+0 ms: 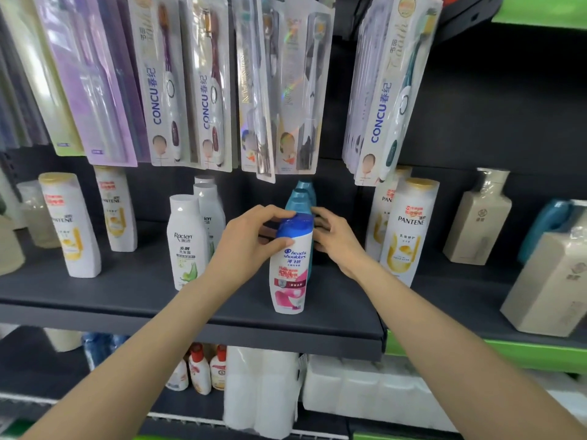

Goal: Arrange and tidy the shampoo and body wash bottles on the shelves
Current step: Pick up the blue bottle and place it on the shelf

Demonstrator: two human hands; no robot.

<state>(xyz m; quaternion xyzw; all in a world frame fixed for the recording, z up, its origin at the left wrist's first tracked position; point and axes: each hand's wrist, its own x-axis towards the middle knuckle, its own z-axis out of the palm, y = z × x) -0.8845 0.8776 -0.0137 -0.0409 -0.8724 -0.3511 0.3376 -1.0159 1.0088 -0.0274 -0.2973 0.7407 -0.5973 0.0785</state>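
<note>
The fingers (279, 214) of the left hand (251, 239) are curled over the blue cap of the white, pink-labelled Head & Shoulders shampoo bottle (289, 268), the thumb pressed to its front just below the cap. The fingers of the right hand (333, 236) are bent behind that bottle, seemingly against the teal plastic bottles (301, 198) queued at its back; whether anything is truly gripped there cannot be told. The Head & Shoulders bottle is stood upright near the front edge of the dark grey shelf (133, 293), label outward. To its left a white Raclen bottle (187, 242) is seen; to its right, a white gold-capped Pantene bottle (408, 230); above it, carded toothbrush packs (203, 87) are hung. The step in hand is judged to be squaring this row. It would be done well if the bottle were kept vertical, turned label-forward, and the teal bottles drawn snug behind it.
</note>
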